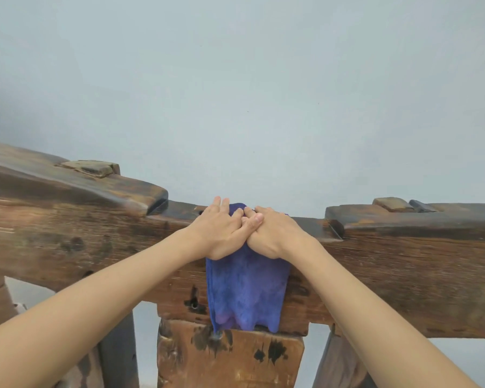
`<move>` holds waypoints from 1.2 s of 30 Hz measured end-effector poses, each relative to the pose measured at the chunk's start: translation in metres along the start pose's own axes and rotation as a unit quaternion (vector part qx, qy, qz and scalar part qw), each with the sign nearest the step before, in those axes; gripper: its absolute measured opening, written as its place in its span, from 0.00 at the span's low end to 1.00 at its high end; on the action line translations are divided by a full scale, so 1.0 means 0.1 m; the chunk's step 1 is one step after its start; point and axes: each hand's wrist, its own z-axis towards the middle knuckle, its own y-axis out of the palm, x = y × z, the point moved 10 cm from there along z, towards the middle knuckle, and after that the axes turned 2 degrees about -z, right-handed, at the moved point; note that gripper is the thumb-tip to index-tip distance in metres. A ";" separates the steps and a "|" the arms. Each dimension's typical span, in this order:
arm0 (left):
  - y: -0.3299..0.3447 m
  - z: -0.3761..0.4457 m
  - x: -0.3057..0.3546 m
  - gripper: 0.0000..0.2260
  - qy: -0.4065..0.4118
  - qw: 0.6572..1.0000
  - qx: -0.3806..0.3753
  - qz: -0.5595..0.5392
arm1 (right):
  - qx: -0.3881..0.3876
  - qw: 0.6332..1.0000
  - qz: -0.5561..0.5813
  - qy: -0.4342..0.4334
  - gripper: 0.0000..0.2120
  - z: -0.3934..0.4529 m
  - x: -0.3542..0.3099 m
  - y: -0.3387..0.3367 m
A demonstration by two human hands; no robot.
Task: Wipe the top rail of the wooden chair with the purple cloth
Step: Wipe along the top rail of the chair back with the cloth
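Single head-worn wide-angle view, looking forward and slightly down from just behind the dark weathered wooden chair top rail, close up. Plain pale grey-blue wall fills the upper half. Both bare forearms enter from the bottom corners toward frame centre. Edges show wide-angle bending.

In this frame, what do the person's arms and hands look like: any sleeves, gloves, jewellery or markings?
Both forearms are bare as far as the picture shows, with no sleeve edge in view. The left hand and right hand wear no gloves. No rings, watch, bracelets or markings show on the fingers or wrists. Fingernails look short and unpainted.
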 end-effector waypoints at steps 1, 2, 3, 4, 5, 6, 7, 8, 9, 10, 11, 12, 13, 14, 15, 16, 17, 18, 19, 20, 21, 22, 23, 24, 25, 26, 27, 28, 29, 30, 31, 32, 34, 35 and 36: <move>0.00 -0.02 -0.08 0.46 -0.016 1.000 -0.012 0.014 | 0.003 1.000 -0.004 0.000 0.22 0.03 -0.05 0.01; -0.01 -0.04 -0.16 0.50 -0.020 0.999 -0.026 0.032 | 0.006 1.000 -0.007 -0.003 0.23 0.08 -0.12 0.02; -0.02 -0.06 -0.21 0.52 -0.015 0.998 -0.029 0.053 | 0.009 1.000 -0.010 -0.005 0.23 0.11 -0.17 0.04; -0.06 -0.06 -0.25 0.51 -0.010 0.997 -0.025 0.071 | 0.011 1.000 -0.013 -0.007 0.24 0.15 -0.23 0.05; -0.09 -0.07 -0.30 0.50 0.000 0.997 -0.019 0.072 | 0.011 1.000 -0.014 -0.010 0.24 0.18 -0.30 0.06; -0.12 -0.07 -0.34 0.48 0.010 0.999 -0.014 0.048 | 0.011 1.000 -0.014 -0.013 0.25 0.22 -0.35 0.07; -0.15 -0.08 -0.34 0.47 0.025 1.000 -0.011 0.013 | 0.010 1.000 -0.015 -0.017 0.25 0.24 -0.39 0.08; -0.18 -0.09 -0.37 0.42 0.040 0.999 -0.008 -0.024 | 0.010 1.000 -0.015 -0.021 0.25 0.27 -0.46 0.09; -0.19 -0.08 -0.38 0.36 0.045 0.997 0.000 -0.064 | 0.011 1.000 -0.009 -0.021 0.24 0.29 -0.48 0.09; -0.22 -0.07 -0.42 0.29 0.040 0.994 0.007 -0.100 | 0.015 1.000 -0.002 -0.020 0.24 0.30 -0.49 0.08; -0.26 -0.08 -0.46 0.27 0.031 0.990 0.016 -0.135 | 0.021 1.000 0.008 -0.016 0.23 0.32 -0.51 0.07; -0.29 -0.08 -0.51 0.27 0.020 0.986 0.018 -0.167 | 0.030 0.999 0.017 -0.010 0.21 0.33 -0.53 0.06; -0.30 -0.09 -0.55 0.27 0.009 0.981 0.013 -0.196 | 0.037 0.999 0.025 -0.005 0.20 0.33 -0.55 0.05; -0.31 -0.10 -0.58 0.26 0.001 0.974 0.004 -0.226 | 0.042 0.999 0.028 -0.003 0.19 0.34 -0.57 0.05; -0.34 -0.11 -0.59 0.25 0.003 0.968 -0.004 -0.253 | 0.046 0.999 0.029 0.000 0.19 0.34 -0.61 0.05; -0.37 -0.12 -0.59 0.25 0.008 0.962 -0.007 -0.273 | 0.051 0.998 0.029 0.001 0.20 0.35 -0.65 0.04; -0.43 -0.14 -0.60 0.26 0.012 0.959 -0.002 -0.285 | 0.057 0.998 0.031 0.002 0.20 0.37 -0.70 0.03; -0.49 -0.16 -0.62 0.27 0.016 0.958 0.008 -0.285 | 0.061 0.998 0.035 0.003 0.21 0.39 -0.75 0.03; -0.54 -0.18 -0.64 0.27 0.017 0.960 0.021 -0.279 | 0.064 0.997 0.038 0.003 0.21 0.40 -0.79 0.03; -0.59 -0.20 -0.69 0.27 0.017 0.962 0.035 -0.269 | 0.068 0.997 0.039 0.000 0.22 0.42 -0.85 0.04; -0.63 -0.22 -0.74 0.26 0.017 0.965 0.049 -0.257 | 0.071 0.997 0.039 -0.004 0.23 0.43 -0.91 0.04; -0.67 -0.24 -0.81 0.26 0.021 0.966 0.064 -0.248 | 0.073 0.997 0.038 -0.011 0.24 0.45 -0.97 0.05; -0.71 -0.27 -0.87 0.26 0.026 0.969 0.079 -0.233 | 0.074 0.996 0.040 -0.016 0.24 0.48 -1.04 0.05; -0.74 -0.28 -0.92 0.26 0.031 0.972 0.093 -0.215 | 0.074 0.996 0.044 -0.020 0.25 0.50 -1.11 0.05; -0.77 -0.30 -0.97 0.25 0.034 0.975 0.101 -0.197 | 0.076 0.996 0.049 -0.027 0.26 0.53 -1.20 0.04; -0.80 -0.33 -1.01 0.24 0.037 0.977 0.108 -0.181 | 0.078 0.995 0.053 -0.035 0.27 0.57 -1.29 0.03; -0.82 -0.35 -1.06 0.20 0.033 0.979 0.115 -0.166 | 0.080 0.994 0.056 -0.043 0.28 0.60 -1.39 0.03; -0.85 -0.39 -1.15 0.17 0.027 0.981 0.118 -0.149 | 0.083 0.993 0.058 -0.052 0.29 0.65 -1.53 0.03; -0.85 -0.40 -1.17 0.18 0.027 0.984 0.120 -0.131 | 0.086 0.993 0.059 -0.057 0.30 0.68 -1.59 0.02; -0.85 -0.41 -1.21 0.21 0.027 0.986 0.121 -0.108 | 0.088 0.992 0.060 -0.065 0.29 0.72 -1.66 0.02; -0.85 -0.43 -1.27 0.23 0.022 0.990 0.123 -0.073 | 0.088 0.991 0.059 -0.078 0.29 0.76 -1.76 0.02; -0.85 -0.45 -1.34 0.24 0.016 0.991 0.127 -0.040 | 0.087 0.990 0.057 -0.094 0.30 0.80 -1.86 0.01; -0.88 -0.48 -1.47 0.24 0.000 0.990 0.143 -0.011 | 0.089 0.986 0.053 -0.130 0.30 0.88 -2.02 -0.03; -0.91 -0.51 -1.54 0.23 -0.006 0.989 0.150 -0.005 | 0.093 0.984 0.052 -0.143 0.29 0.91 -2.11 -0.06; -0.93 -0.53 -1.59 0.24 -0.011 0.988 0.154 0.005 | 0.099 0.982 0.050 -0.151 0.28 0.94 -2.17 -0.09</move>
